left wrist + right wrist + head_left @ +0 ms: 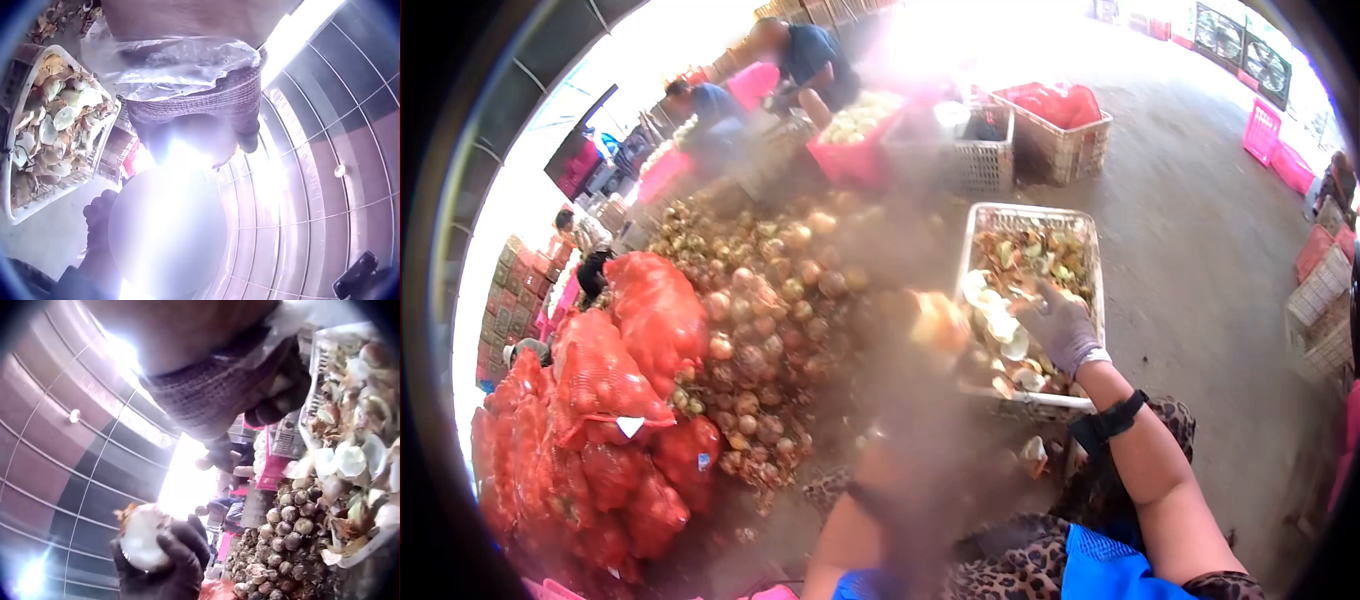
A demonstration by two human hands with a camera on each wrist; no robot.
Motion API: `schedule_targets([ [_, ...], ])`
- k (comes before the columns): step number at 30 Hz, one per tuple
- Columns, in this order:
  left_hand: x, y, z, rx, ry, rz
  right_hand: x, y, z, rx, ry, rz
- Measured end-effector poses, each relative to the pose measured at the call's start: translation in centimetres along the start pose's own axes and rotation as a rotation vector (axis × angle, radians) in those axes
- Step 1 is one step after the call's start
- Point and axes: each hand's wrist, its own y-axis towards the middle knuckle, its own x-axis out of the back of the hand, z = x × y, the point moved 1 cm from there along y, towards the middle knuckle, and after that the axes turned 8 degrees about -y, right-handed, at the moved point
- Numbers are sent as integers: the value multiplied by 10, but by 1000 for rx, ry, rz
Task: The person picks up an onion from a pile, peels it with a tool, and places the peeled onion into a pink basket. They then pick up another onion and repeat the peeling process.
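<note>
My gloved left hand [169,569] grips a partly peeled onion [147,537], its white flesh bare and a tuft of brown skin at one side. In the head view the onion [937,322] is beside the peel crate, and a smudge on the lens blurs that hand. Glare washes over the middle of the left wrist view, below the left glove [197,115]. My gloved right hand [1062,328] is over the white crate [1032,398] of onion skins. Its fingers look bent in the right wrist view; I cannot tell whether they hold something.
Unpeeled onions [760,340] lie heaped on the floor to the left, beside red mesh sacks [590,400]. Ahead are a pink crate [840,160] of peeled onions and a crate [1060,145] with red mesh. People sit at the back left. Concrete floor [1190,290] extends to the right.
</note>
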Motion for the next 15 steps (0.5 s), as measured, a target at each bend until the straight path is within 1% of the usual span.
schedule_targets([
  [1, -3, -3, 1, 45, -95, -19, 0, -5, 5, 33, 51, -2],
  [2, -5, -6, 1, 88, -191, -43, -1, -11, 12, 121, 119, -3],
  [3, -8, -8, 1, 129, -287, -71, 0, -20, 20, 159, 122, 50],
  [5, -4, -8, 4, 106, -232, -96, 3, -37, 38, 234, 133, 157],
  [7, 2, -9, 8, 120, -214, -120, -16, -42, 41, 544, 168, -29],
  [10, 7, -9, 17, 119, -179, -143, -7, -51, 65, 585, 12, 12],
  [13, -3, -4, 16, 49, -100, -131, -12, -46, 56, 572, -159, 97],
  [15, -12, -7, 12, 66, -88, -122, -8, -46, 56, 630, -163, 55],
])
